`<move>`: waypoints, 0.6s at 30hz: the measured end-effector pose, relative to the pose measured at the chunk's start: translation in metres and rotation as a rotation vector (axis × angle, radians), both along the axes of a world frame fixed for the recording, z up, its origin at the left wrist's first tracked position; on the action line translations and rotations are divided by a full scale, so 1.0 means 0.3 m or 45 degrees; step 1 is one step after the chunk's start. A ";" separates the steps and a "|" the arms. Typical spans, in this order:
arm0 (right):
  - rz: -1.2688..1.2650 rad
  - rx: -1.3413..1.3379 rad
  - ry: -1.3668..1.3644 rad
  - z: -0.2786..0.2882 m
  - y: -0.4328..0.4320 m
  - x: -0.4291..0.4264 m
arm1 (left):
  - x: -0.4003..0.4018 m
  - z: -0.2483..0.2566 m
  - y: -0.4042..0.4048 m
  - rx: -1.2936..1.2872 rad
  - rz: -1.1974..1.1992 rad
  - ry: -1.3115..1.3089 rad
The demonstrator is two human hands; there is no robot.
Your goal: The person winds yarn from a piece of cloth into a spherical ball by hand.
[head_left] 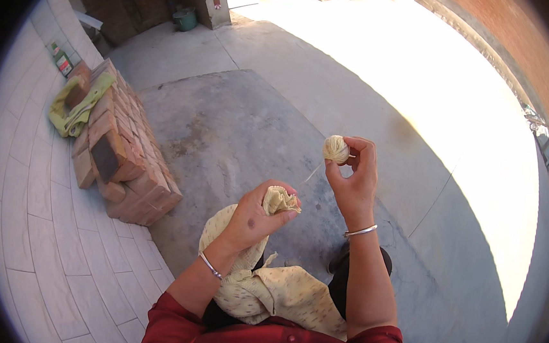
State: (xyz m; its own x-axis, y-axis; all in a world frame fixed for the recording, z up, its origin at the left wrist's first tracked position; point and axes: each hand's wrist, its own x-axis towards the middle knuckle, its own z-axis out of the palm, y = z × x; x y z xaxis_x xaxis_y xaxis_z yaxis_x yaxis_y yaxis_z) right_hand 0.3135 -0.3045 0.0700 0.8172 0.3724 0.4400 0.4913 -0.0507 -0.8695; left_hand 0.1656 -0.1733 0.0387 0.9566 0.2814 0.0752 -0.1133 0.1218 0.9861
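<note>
My left hand (256,218) is closed around a gathered part of a cream speckled fabric piece (303,292), whose frilled edge shows between thumb and fingers. The rest of the fabric hangs below the hand and lies across my lap. To the right and farther forward, my right hand (358,178) holds a small ball of cream yarn (335,149) between thumb and fingers. A loose strand runs from the ball down towards the left hand; where it ends cannot be seen. The two hands are apart.
A stack of bricks (143,180) stands at the left against a pale tiled wall (52,231), with a yellow-green cloth (83,113) and a green bottle (62,59) on it. A green bucket (185,18) is at the back. Bright sun falls on the concrete floor (408,71) to the right.
</note>
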 end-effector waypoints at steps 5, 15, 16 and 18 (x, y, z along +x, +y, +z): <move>0.423 -0.643 -0.448 -0.045 -0.003 -0.052 | -0.009 -0.011 0.026 -0.041 0.162 0.086; 1.238 0.122 0.685 -0.002 -0.067 -0.055 | -0.012 0.020 0.040 -0.163 0.192 0.051; 1.208 0.272 0.735 -0.018 -0.065 -0.046 | -0.010 0.025 0.034 -0.133 0.162 0.063; 1.139 0.574 0.829 -0.048 -0.051 -0.020 | -0.004 0.031 0.020 -0.073 0.102 0.089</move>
State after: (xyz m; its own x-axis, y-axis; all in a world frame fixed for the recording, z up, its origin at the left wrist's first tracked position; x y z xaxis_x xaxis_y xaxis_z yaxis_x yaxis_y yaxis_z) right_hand 0.3076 -0.3198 0.0555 0.4644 0.8415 0.2761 -0.3428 0.4583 -0.8201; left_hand 0.1643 -0.1674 0.0480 0.9332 0.3591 -0.0091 -0.0563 0.1712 0.9836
